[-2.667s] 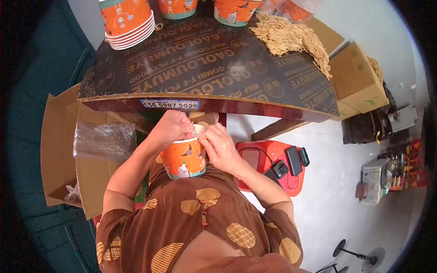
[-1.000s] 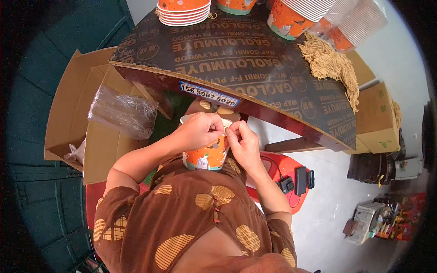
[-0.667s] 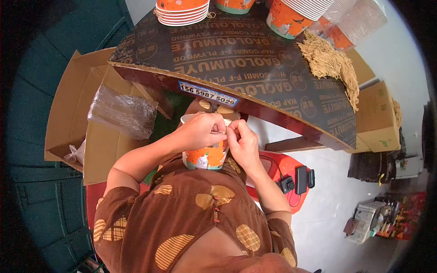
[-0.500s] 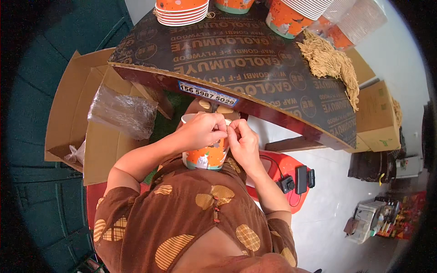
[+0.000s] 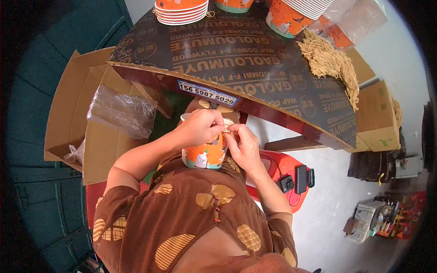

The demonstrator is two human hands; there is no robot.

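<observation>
An orange paper bucket [image 5: 203,157] with a green base band and a white rim rests upright on my lap. My left hand [image 5: 201,127] reaches across its near top, thumb and forefinger pinched together at the right side of the rim. Opposite it, my right hand [image 5: 245,144] is closed in a pinch at the same spot. A short bit of pale cord [image 5: 226,131] shows between the fingertips of both hands. My left hand covers much of the rim, and the inside of the bucket is mostly hidden.
A dark plywood table [image 5: 236,59] stands ahead, bearing stacked orange buckets [image 5: 181,13], more nested buckets [image 5: 289,18] and a bundle of beige cords [image 5: 330,61]. Left is an open carton [image 5: 98,127] with clear plastic wrap [image 5: 123,111]. A red stool [image 5: 273,166] holds small black devices [image 5: 300,178].
My fingertips have drawn slightly apart at the rim, and a bit of cord now shows between them. My left hand has shifted slightly left; the bucket has barely moved.
</observation>
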